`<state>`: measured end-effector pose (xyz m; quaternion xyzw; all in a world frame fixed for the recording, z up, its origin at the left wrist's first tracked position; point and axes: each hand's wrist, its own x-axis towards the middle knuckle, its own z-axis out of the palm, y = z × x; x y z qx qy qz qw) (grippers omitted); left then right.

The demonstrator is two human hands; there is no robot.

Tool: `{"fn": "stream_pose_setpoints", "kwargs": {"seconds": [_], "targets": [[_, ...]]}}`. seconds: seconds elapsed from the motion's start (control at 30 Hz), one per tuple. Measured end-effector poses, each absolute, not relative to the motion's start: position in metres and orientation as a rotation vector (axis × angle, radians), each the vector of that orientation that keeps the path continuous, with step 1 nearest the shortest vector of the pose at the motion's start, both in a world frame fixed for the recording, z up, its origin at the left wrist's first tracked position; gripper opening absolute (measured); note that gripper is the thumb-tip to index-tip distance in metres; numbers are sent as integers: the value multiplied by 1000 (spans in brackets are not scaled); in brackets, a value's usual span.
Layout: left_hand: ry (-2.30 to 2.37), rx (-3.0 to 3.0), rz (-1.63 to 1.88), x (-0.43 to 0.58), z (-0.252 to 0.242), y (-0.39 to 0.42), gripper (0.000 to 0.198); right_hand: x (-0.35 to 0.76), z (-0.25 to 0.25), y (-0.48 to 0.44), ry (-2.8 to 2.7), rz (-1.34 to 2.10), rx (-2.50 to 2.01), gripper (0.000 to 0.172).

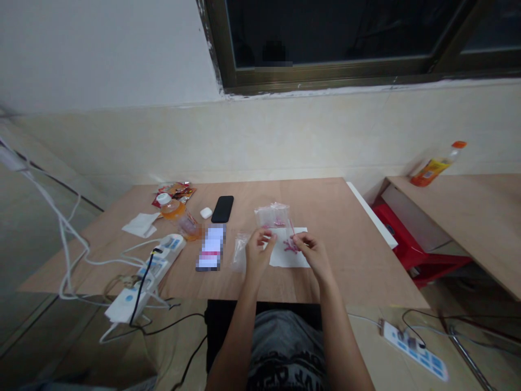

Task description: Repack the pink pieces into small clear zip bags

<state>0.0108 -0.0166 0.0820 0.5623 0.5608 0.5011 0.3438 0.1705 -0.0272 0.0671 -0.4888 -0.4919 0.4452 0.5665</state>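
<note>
My right hand point(312, 248) pinches a thin red strip point(292, 227), which sticks up from the fingertips; its exact kind is unclear. Facing it, my left hand point(257, 248) has curled fingers with the thumb a little apart from them, and I make out nothing held in it. Between and beneath the hands lies a white sheet of paper point(280, 262) with several small pink pieces point(290, 246) on it, close to my right fingertips. Just beyond the paper are clear plastic bags point(268, 215) with some pink bits point(279, 222) inside. Another clear bag point(239, 252) lies left of my left hand.
On the table's left are a phone with a lit screen point(210, 247), a black phone point(222, 209), a white case point(206, 213), an orange drink bottle point(181, 218), wrappers point(179, 191), tissue point(140, 224) and a corded power strip point(148, 277). A red stool point(431, 260) stands right.
</note>
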Motion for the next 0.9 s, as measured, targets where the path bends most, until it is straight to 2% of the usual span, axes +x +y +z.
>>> {"fn": "stream_pose_setpoints", "kwargs": {"seconds": [0.13,0.33,0.9], "targets": [[1312,1617,1209,19,95,-27,19,164,71,-31,-1251,1026,-1129,32],[1363,1738,1159,17,110,-33,17,158,74,-35,-1351,1001,-1141,30],[1293,1826,999,7,109,-37,23,156,88,-42,-1549,1028,-1157,27]]}}
